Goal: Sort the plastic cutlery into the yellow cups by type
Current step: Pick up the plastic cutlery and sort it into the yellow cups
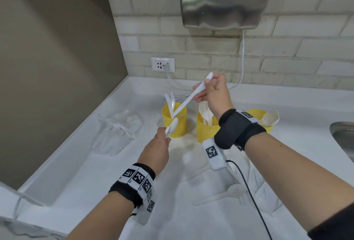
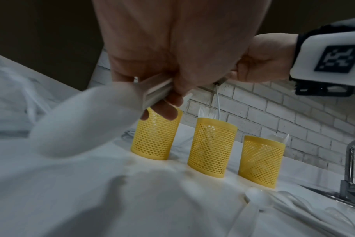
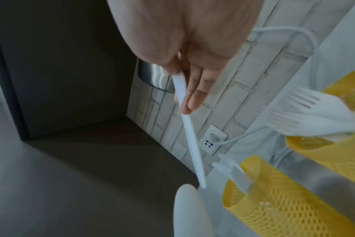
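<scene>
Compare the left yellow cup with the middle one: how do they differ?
The left cup holds a few knives standing well above its rim; the middle cup holds a bunch of forks. The knife in the right hand points into the left cup, not the middle one. Both are yellow mesh cylinders, upright on the counter.

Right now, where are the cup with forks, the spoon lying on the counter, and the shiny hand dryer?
yellow mesh cup with white forks (image 2: 212,147), left wrist view, front wall.
white plastic spoon (image 1: 234,190), head view, bowl.
shiny metal hand dryer (image 1: 226,0), head view, front cover.
</scene>
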The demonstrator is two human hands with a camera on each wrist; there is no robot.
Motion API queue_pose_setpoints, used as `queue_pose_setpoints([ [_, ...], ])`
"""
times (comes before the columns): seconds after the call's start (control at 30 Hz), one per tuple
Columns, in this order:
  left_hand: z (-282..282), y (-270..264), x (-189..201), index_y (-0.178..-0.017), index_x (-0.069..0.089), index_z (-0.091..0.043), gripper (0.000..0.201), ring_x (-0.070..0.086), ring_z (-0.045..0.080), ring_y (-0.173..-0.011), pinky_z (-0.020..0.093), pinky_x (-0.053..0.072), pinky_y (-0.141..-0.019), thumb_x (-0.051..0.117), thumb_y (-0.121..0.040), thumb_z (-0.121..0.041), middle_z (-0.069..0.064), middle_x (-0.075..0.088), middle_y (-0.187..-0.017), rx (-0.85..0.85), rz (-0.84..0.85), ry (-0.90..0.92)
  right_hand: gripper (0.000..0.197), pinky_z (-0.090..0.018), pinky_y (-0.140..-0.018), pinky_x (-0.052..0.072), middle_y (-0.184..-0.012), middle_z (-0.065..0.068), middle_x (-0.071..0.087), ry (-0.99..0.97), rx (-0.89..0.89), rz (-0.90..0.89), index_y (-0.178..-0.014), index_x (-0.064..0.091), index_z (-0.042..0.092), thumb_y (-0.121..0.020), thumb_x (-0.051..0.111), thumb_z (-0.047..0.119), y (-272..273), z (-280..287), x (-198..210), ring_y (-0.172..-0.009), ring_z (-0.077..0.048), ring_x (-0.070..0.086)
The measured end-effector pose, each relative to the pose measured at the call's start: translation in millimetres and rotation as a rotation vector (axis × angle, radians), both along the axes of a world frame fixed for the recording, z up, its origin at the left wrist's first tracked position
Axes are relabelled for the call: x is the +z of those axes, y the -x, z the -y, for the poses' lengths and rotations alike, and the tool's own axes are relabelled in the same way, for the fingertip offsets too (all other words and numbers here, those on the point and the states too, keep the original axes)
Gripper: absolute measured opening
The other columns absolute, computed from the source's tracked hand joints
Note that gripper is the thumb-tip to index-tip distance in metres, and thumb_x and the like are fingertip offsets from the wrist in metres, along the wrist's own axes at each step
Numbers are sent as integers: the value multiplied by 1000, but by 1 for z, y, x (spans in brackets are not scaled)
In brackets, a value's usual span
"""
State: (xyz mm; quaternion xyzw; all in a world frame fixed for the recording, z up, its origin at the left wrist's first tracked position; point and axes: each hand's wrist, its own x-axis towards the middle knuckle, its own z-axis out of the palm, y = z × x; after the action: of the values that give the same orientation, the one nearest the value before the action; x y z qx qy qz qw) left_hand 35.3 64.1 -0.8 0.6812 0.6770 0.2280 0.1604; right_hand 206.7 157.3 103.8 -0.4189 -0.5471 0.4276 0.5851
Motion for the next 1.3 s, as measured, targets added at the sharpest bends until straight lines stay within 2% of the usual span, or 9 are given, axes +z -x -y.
queue_pose_setpoints([
  [0.23, -4, 5, 2, -113, 46, -10, 27, 58, 22, -92, 35, 48, -80, 35, -102, -32, 4, 58, -105, 59, 253, -37, 11, -44, -81, 53, -100, -10, 67, -28, -50, 481, -102, 42, 13, -102, 36, 23, 26, -15, -31, -85, -32, 67],
  [0.37, -3, 3, 7, -109, 52, -6, 30, 56, 22, -84, 33, 54, -79, 38, -101, -31, 5, 45, -103, 23, 431, -57, 32, -34, -98, 43, -124, -8, 57, -3, -28, 697, -126, 53, 11, -95, 49, 12, 25, -7, -44, -108, -25, 57],
  [0.47, 0, 0, 15, -104, 48, -9, 21, 62, 14, -65, 20, 48, -61, 38, -103, -27, 1, 59, -86, -30, 612, 11, 25, -24, -81, 43, -106, -1, 58, -20, 10, 605, -111, 65, 15, -89, 54, 12, 21, 11, -38, -83, -8, 55],
  [0.57, 2, -7, 21, -107, 47, -14, 17, 69, 19, -63, 29, 48, -62, 39, -103, -28, 3, 68, -84, -71, 692, 41, 17, -21, -63, 42, -86, 5, 67, 234, 295, 541, -88, 71, 18, -85, 66, 34, 15, 35, -34, -66, -9, 55],
  [0.67, 3, -19, 27, -121, 48, -15, 22, 72, 27, -70, 35, 54, -71, 40, -103, -24, 13, 70, -94, -148, 762, 74, 27, -10, -52, 39, -70, 8, 63, 238, 316, 530, -87, 72, 12, -79, 75, 38, 10, 47, -43, -51, 4, 51],
  [0.83, 5, -38, 33, -126, 49, -17, 29, 71, 34, -82, 45, 56, -76, 37, -103, -30, 14, 70, -102, -184, 876, 101, 16, -14, -58, 43, -69, 7, 62, 190, 242, 397, -80, 64, 11, -87, 69, 25, -5, 54, -44, -57, 2, 54],
  [0.97, 3, -47, 32, -114, 52, -13, 25, 69, 19, -88, 41, 58, -73, 34, -104, -27, 5, 71, -98, -123, 933, 34, 16, -19, -63, 47, -87, -6, 66, 168, 104, 293, -86, 42, 17, -100, 47, 20, -14, 57, -38, -69, -5, 60],
  [1.17, -1, -52, 31, -90, 61, -8, 30, 45, -14, -84, -4, 30, -75, 36, -103, -18, -6, 38, -89, -18, 650, -238, 8, -25, -49, 40, -69, 0, 47, 188, -35, 231, -97, 34, 18, -101, 40, 19, -34, 63, -45, -55, -18, 46],
  [1.3, -5, -55, 34, -90, 54, -16, 25, 47, 10, -85, 16, 36, -72, 34, -104, -24, 0, 46, -94, -15, 631, -253, 19, -23, -42, 23, -61, 0, 37, 463, 102, 273, -84, 53, 13, -86, 65, 27, -42, 76, -58, -45, -14, 31],
])
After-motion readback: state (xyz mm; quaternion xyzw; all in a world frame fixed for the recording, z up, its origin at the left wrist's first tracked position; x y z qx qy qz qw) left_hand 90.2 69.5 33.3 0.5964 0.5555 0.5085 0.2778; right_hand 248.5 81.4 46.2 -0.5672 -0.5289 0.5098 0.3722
